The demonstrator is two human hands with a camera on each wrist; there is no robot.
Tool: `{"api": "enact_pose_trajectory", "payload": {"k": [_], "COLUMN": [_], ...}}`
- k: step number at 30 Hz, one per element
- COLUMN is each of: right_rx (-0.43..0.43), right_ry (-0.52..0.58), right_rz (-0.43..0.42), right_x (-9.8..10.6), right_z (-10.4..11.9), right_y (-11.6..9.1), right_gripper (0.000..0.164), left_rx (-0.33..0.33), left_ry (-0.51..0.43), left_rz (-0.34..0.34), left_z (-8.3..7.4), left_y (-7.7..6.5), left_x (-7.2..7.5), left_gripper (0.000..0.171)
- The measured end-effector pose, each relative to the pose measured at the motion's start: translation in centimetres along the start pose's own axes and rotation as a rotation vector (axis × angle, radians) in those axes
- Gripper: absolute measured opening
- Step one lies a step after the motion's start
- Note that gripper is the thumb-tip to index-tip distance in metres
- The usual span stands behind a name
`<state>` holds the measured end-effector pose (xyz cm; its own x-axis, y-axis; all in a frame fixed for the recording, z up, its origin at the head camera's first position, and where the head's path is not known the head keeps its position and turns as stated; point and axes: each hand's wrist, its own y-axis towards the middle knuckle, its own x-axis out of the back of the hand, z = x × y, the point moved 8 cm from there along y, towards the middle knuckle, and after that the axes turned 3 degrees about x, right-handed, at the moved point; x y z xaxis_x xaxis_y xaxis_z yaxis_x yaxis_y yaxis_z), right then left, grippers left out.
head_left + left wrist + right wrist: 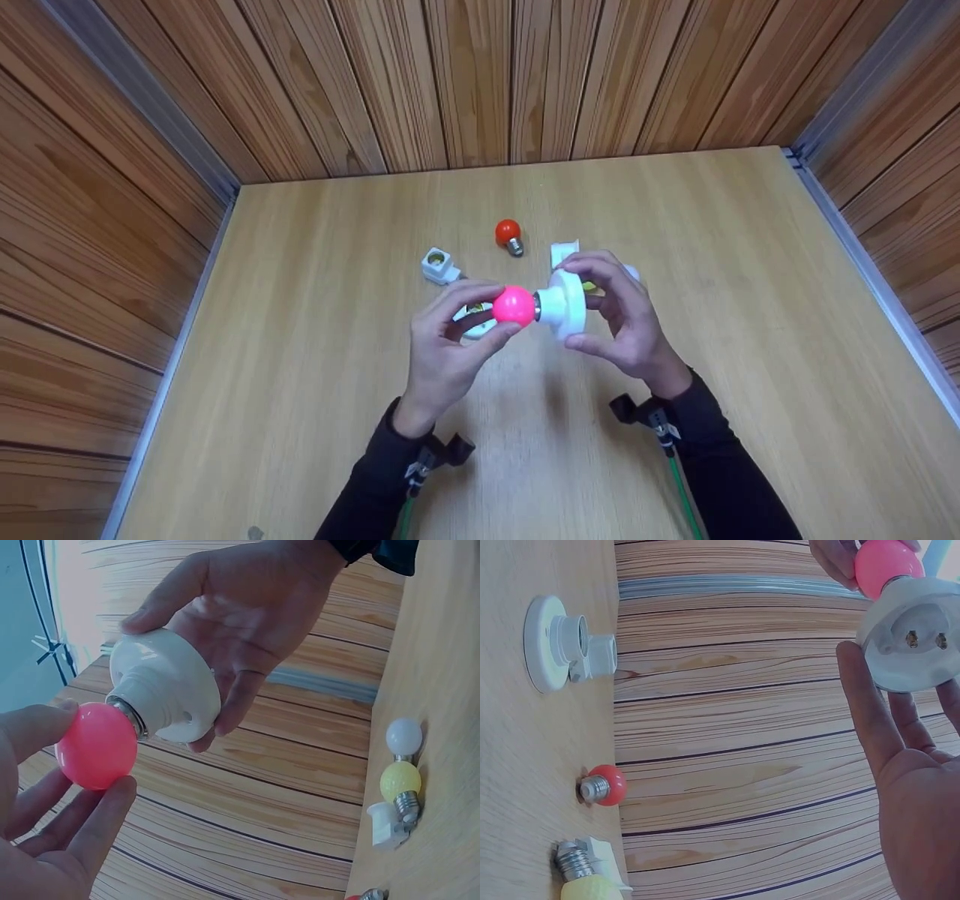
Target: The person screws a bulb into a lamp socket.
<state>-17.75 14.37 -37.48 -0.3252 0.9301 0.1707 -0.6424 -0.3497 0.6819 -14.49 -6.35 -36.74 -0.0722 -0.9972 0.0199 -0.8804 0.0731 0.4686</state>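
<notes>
Pink bulb (514, 306) btwn L fingertips (118, 796)

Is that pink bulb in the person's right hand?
No, the left hand pinches the pink bulb, while the right hand holds the white lamp holder.

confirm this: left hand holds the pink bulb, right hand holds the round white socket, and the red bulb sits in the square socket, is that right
No: the red bulb isn't in the square socket; the head view shows it loose on the table. The left hand does hold the pink bulb, and the right hand the round white socket.
</notes>
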Motion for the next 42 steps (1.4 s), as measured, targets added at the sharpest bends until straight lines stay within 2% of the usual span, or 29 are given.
{"api": "enact_pose_trajectory", "payload": {"k": [11,21,34,42], "right_rx": [-0.089,-0.116,-0.094,-0.055], "right_ry": [0.057,0.085,0.056,0.025], "right_rz": [0.016,0.022,0.023,0.076], "right_x": [-0.2,-0.1,-0.1,-0.1], "right_z": [-0.8,-1.1,-0.8,-0.7], "right_y": [-0.2,-0.3,-0.3,-0.1], "right_gripper": [0.064,0.065,0.063,0.071], "left_rx": [-0.04,-0.045,0.006,-0.023], "left_ry": [0.03,0.037,0.058,0.084], "left_rz": [0.009,0.016,0.032,0.017], "left_z": [-0.1,0.0,0.1,0.0], "left_y": [0.0,0.1,0.3,0.3], "left_x": [0.0,0.1,-0.1,0.0], "left_gripper": [0.044,0.044,0.045,0.045]}}
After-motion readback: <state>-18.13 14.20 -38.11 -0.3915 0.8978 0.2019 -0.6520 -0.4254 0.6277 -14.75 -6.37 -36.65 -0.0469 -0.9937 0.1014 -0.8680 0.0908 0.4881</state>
